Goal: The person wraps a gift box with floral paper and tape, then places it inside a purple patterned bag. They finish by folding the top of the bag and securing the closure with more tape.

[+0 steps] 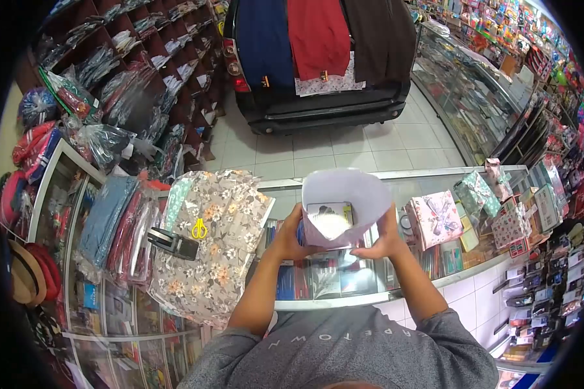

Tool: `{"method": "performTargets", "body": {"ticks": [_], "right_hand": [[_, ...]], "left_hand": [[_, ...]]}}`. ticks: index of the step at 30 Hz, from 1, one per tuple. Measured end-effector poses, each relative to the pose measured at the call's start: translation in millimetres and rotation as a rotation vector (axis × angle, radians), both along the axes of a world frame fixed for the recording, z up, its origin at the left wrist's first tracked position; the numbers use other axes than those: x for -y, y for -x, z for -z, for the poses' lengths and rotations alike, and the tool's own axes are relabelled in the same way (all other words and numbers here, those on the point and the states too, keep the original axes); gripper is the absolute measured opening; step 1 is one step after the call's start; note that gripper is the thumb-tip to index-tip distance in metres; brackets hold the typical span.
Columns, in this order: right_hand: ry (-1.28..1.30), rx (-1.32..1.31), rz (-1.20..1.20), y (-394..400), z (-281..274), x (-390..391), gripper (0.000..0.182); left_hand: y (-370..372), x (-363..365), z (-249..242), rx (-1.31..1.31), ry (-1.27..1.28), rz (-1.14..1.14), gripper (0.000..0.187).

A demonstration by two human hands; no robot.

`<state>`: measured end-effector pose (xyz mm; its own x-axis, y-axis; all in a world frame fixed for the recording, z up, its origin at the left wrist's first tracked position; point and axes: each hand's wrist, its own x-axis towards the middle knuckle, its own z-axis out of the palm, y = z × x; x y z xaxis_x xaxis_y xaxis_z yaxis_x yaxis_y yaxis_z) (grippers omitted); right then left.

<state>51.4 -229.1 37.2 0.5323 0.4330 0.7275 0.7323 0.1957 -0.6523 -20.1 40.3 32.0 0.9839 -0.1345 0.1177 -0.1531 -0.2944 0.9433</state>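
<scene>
Over the glass counter stands an open-topped paper bag (365, 194), pale lilac-white on its inside. My left hand (288, 238) is closed on its left side. On the other side, my right hand (384, 238) grips the lower right of the bag, thumb toward the front. Down inside lies a flat item (331, 218) with dark and yellowish parts; glare hides what it is. To the left, floral wrapping paper (224, 275) is spread out. Yellow-handled scissors (199, 228) and a black tape dispenser (175, 244) rest on that paper.
Wrapped gifts (438, 222) sit along the right of the glass counter (331, 295). Plastic-packed clothes (107, 220) are stacked at the left. Beyond the counter, clothes hang over the rear of a black car-shaped stand (324, 113). Another glass showcase (474, 84) runs along the right.
</scene>
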Motion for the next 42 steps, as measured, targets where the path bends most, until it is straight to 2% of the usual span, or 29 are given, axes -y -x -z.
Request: {"method": "performTargets", "body": {"ticks": [2, 4, 6, 7, 10, 12, 13, 14, 16, 17, 19, 20, 22, 24, 25, 26, 27, 28, 30, 31, 32, 35, 38, 39, 42], "right_hand": [[0.047, 0.003, 0.035, 6.1, 4.1, 0.1, 0.125], [0.144, 0.017, 0.069, 13.7, 7.9, -1.8, 0.124], [0.152, 0.04, 0.129, 24.9, 11.3, -4.7, 0.123], [0.114, 0.029, 0.127, 31.5, 14.1, -5.7, 0.122], [0.064, 0.04, 0.132, 39.2, 11.2, -13.1, 0.123], [-0.134, 0.099, 0.068, 39.5, 9.9, -21.7, 0.123], [-0.01, 0.116, 0.075, 38.0, 10.8, -16.1, 0.121], [-0.006, 0.117, 0.08, 38.1, 20.2, -16.0, 0.121], [-0.008, -0.079, 0.044, 48.3, 53.1, -16.2, 0.118], [-0.099, -0.183, 0.032, 52.3, 66.7, -20.0, 0.115], [-0.062, -0.272, 0.008, 51.3, 63.1, -16.8, 0.114], [-0.032, -0.353, -0.022, 51.6, 62.1, -16.8, 0.113], [-0.034, -0.333, -0.014, 54.4, 80.8, -15.1, 0.114], [-0.115, -0.562, -0.18, 60.4, 97.8, -8.2, 0.113], [-0.114, -0.564, -0.178, 60.7, 75.4, -11.3, 0.113], [-0.049, -0.301, -0.058, 59.7, 50.7, -12.0, 0.112], [0.016, -0.037, 0.061, 57.8, 29.7, -14.7, 0.111], [0.016, -0.038, 0.062, 55.2, 23.4, -17.1, 0.111], [-0.077, 0.139, 0.06, 52.9, 16.3, -20.9, 0.111], [-0.086, 0.14, 0.071, 53.9, 13.8, -21.6, 0.109], [-0.086, 0.14, 0.073, 54.2, 14.0, -20.8, 0.109], [-0.018, 0.121, 0.092, 55.8, 13.3, -17.4, 0.101], [0.028, 0.125, 0.117, 56.8, 7.0, -15.0, 0.099], [0.027, 0.117, 0.128, 57.5, 3.6, -14.7, 0.096], [0.016, 0.116, 0.168, 59.0, -7.1, -16.1, 0.093]], "left_hand": [[-3.6, -8.0, 29.4, 0.135, -0.252, 0.089, 0.119], [4.2, -11.8, 51.4, 0.189, -0.273, 0.056, 0.118], [3.4, -7.6, 72.6, 0.656, -0.204, -0.018, 0.112], [7.2, -4.5, 75.9, 0.639, -0.198, -0.005, 0.112], [14.0, 8.2, 69.0, 0.409, 0.244, 0.043, 0.102], [16.0, 16.3, 61.5, 0.25, 0.535, 0.061, 0.096], [11.1, 17.2, 60.6, 0.177, 0.675, 0.07, 0.093], [-3.5, -0.1, 100.0, 0.25, 0.596, 0.111, 0.068], [3.1, 13.4, 77.2, 0.539, 0.339, -0.011, 0.059], [8.4, 16.2, 70.3, 0.524, 0.347, -0.011, 0.059], [13.7, 18.1, 58.1, -0.032, 1.156, 0.011, 0.073], [14.8, 19.0, 51.2, -0.039, 1.157, 0.009, 0.073], [13.2, 21.7, 35.7, 0.312, 0.819, 0.024, 0.085], [6.6, 25.7, 22.3, 0.648, 0.463, 0.043, 0.098], [2.9, 27.4, 18.1, 0.808, 0.279, 0.051, 0.104], [-0.9, 28.2, 16.1, 0.962, 0.091, 0.058, 0.11], [-15.5, 23.3, 55.0, 1.059, 0.024, 0.002, 0.108], [-11.3, 25.7, 36.3, 1.058, 0.025, 0.003, 0.108], [0.4, 28.3, 2.1, 0.994, -0.02, 0.031, 0.107], [-11.6, 28.4, 31.0, 1.066, 0.03, 0.004, 0.103], [-11.2, 26.6, 36.6, 1.065, 0.031, 0.006, 0.103], [-8.6, 25.5, 38.0, 1.037, 0.08, 0.052, 0.091], [-6.4, 23.0, 42.9, 0.943, 0.172, 0.094, 0.089], [-4.0, 24.0, 23.8, 0.955, 0.097, 0.072, 0.087], [-2.1, 28.4, 15.7, 0.907, 0.157, 0.05, 0.085]]}}
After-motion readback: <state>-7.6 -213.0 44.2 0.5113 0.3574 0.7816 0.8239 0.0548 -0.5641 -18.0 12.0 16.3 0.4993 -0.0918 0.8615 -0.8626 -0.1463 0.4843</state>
